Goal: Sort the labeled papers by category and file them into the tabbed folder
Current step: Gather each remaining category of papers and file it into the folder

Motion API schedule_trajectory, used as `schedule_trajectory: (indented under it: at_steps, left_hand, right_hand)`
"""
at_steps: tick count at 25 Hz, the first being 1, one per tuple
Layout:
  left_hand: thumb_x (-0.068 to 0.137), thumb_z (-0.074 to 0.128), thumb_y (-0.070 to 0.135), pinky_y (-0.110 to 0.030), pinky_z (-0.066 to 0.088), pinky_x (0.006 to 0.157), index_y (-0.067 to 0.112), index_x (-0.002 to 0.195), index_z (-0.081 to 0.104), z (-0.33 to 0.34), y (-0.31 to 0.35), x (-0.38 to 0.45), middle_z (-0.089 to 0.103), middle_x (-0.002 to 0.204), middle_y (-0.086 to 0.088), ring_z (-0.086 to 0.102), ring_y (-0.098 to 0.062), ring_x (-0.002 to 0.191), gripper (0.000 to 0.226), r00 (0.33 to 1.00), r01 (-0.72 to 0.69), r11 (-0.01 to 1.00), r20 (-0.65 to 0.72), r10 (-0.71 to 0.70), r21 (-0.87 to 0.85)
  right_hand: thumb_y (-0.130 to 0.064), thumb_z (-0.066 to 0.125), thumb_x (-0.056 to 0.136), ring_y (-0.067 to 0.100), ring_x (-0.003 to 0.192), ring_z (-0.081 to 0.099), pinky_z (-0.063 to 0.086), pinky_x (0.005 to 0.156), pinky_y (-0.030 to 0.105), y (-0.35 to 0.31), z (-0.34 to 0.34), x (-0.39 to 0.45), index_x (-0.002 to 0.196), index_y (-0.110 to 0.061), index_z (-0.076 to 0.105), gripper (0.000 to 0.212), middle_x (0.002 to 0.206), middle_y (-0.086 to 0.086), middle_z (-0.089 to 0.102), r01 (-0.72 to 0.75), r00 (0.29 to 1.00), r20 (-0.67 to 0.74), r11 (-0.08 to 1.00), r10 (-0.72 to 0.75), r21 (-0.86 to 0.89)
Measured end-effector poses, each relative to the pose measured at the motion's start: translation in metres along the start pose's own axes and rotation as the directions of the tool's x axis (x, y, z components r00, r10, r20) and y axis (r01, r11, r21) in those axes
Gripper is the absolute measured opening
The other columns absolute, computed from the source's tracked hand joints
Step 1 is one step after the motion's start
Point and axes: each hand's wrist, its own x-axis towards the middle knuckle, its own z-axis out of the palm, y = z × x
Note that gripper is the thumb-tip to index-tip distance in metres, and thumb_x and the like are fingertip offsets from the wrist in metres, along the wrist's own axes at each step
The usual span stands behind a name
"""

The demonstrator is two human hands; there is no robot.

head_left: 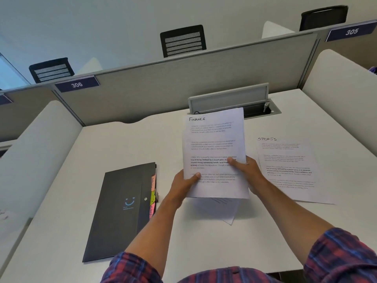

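I hold a stack of papers upright above the desk; its front sheet is headed FINANCE. My left hand grips the stack's lower left edge, thumb on the front. My right hand holds the lower right edge, thumb across the text. A sheet headed SPORTS lies flat on the desk to the right. Another sheet lies on the desk under the held stack, mostly hidden. The black tabbed folder lies closed to the left, with coloured tabs poking out along its right edge.
The white desk is walled by a grey partition at the back and white side panels. An open cable box with a raised lid sits at the back centre. Black chairs stand beyond the partition.
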Motion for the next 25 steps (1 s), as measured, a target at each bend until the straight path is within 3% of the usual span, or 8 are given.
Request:
schedule_trajectory:
  at_steps: [3,5,9,12,16,19,21,25]
  left_hand:
    - [0.093,0.068,0.014,-0.028,0.057,0.085,0.019,0.119,0.068,0.006,-0.002,0.000,0.075,0.114,0.002,0.072,-0.018,0.104,0.026,0.999,-0.011,1.000,-0.050,0.012,0.024]
    - [0.095,0.065,0.015,-0.024,0.058,0.073,0.027,0.114,0.067,0.006,-0.001,-0.001,0.075,0.110,0.005,0.073,-0.017,0.099,0.023,0.995,-0.006,1.000,-0.097,0.008,0.028]
    - [0.097,0.058,0.027,-0.029,0.052,0.045,0.028,0.113,0.062,0.007,-0.007,-0.005,0.076,0.096,0.000,0.071,-0.028,0.059,0.016,0.990,0.078,0.979,-0.133,-0.053,0.189]
    - [0.092,0.061,0.042,-0.022,0.044,0.039,0.026,0.112,0.064,0.003,-0.008,-0.005,0.072,0.096,0.006,0.066,-0.018,0.061,0.026,0.974,0.157,0.920,-0.212,-0.083,0.358]
    - [0.086,0.065,0.053,-0.014,0.032,0.032,0.021,0.082,0.062,-0.013,-0.005,-0.002,0.066,0.060,0.007,0.054,-0.002,0.035,0.032,0.956,0.200,0.813,-0.291,-0.039,0.547]
    - [0.086,0.064,0.049,-0.014,0.036,0.036,0.020,0.075,0.065,-0.032,0.004,-0.003,0.064,0.053,0.006,0.053,-0.002,0.035,0.032,0.948,0.190,0.781,-0.318,0.011,0.595]
    - [0.088,0.060,0.048,-0.020,0.045,0.049,0.022,0.076,0.066,-0.049,0.013,-0.007,0.065,0.055,0.006,0.063,-0.005,0.049,0.029,0.917,0.197,0.770,-0.392,0.074,0.607]
    - [0.093,0.055,0.041,-0.030,0.046,0.068,0.023,0.094,0.062,-0.098,0.020,-0.022,0.070,0.090,0.005,0.064,-0.016,0.079,0.020,0.766,0.298,0.763,-0.620,0.167,0.574]
  right_hand:
    - [-0.033,0.082,0.082,0.024,0.103,0.073,0.059,0.087,0.042,0.003,0.000,0.000,0.124,-0.020,0.067,0.046,0.116,0.003,0.075,-0.043,0.998,0.056,0.999,0.042,0.011]
    - [-0.023,0.079,0.085,0.025,0.104,0.073,0.058,0.089,0.042,0.006,0.000,-0.002,0.125,-0.017,0.065,0.043,0.118,0.004,0.074,-0.060,0.995,0.081,0.998,0.058,0.022]
    - [-0.019,0.078,0.086,0.016,0.101,0.073,0.058,0.082,0.031,0.017,0.004,-0.007,0.124,-0.021,0.066,0.039,0.115,-0.003,0.075,-0.067,0.994,0.076,0.990,0.076,-0.122]
    - [-0.022,0.076,0.088,0.012,0.097,0.073,0.057,0.078,0.026,0.025,0.003,-0.008,0.115,-0.028,0.068,0.029,0.113,-0.008,0.075,-0.059,0.996,0.046,0.976,0.070,-0.211]
    - [-0.019,0.072,0.091,0.014,0.100,0.068,0.054,0.081,0.029,0.037,0.000,-0.008,0.119,-0.025,0.064,0.030,0.117,-0.004,0.071,-0.062,0.998,-0.043,0.954,0.052,-0.294]
    - [-0.017,0.070,0.092,0.015,0.099,0.064,0.050,0.084,0.029,0.046,-0.007,-0.008,0.124,-0.019,0.061,0.033,0.125,0.003,0.067,-0.075,0.995,-0.090,0.923,0.044,-0.376]
    - [-0.017,0.069,0.093,0.025,0.108,0.063,0.051,0.094,0.037,0.052,-0.014,-0.009,0.129,-0.011,0.059,0.038,0.130,0.008,0.065,-0.089,0.995,-0.077,0.873,0.059,-0.480]
    - [-0.027,0.068,0.094,0.033,0.119,0.060,0.048,0.101,0.045,0.061,-0.020,-0.014,0.137,-0.007,0.055,0.049,0.134,0.011,0.063,-0.076,0.996,-0.076,0.772,0.035,-0.632]
